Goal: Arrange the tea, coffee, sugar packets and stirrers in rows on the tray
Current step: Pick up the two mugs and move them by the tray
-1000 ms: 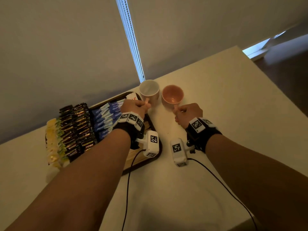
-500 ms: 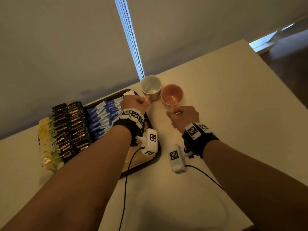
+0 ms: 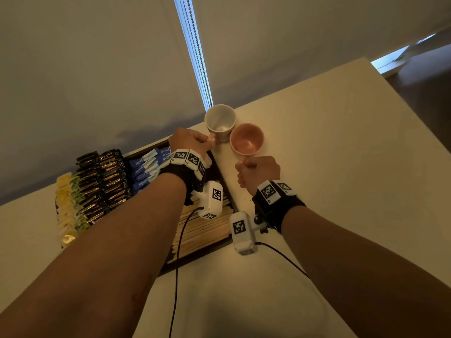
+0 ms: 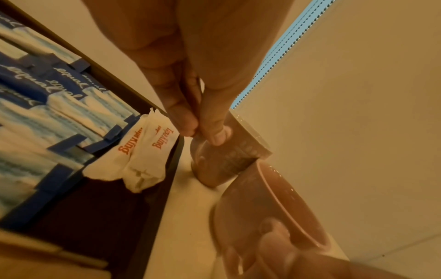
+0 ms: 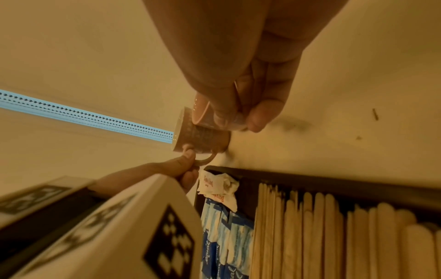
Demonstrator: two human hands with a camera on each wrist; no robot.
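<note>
At the centre of the head view, my left hand (image 3: 189, 142) pinches the handle of the white mug (image 3: 220, 121) between thumb and curled fingers, while my right hand (image 3: 258, 170) is closed the same way on the handle of the pink cup (image 3: 247, 139); both vessels stand upright on the counter (image 3: 329, 154), rims just beside each other, apparently touching in the left wrist view; I judge they are held by the handles so they can be set as a pair off the tray's upper right corner, clear of the rows. The tray (image 3: 220, 164) lies at centre left, partly under my left forearm; across it, from left of frame to right, run yellow tea packets (image 3: 64, 206), dark coffee sachets (image 3: 102, 181), blue sweetener packets (image 3: 146, 167) and wooden stirrers (image 3: 207, 228), each kind in its own column, presumably so each can be picked without disturbing its neighbours. Two crumpled white sugar packets (image 4: 140, 156) with orange print sit at the tray's corner nearest the mug, looser than the rest; they look like the one spot yet to be straightened. A beaded blind cord (image 3: 195, 52) hangs at upper centre, behind the mug.
</note>
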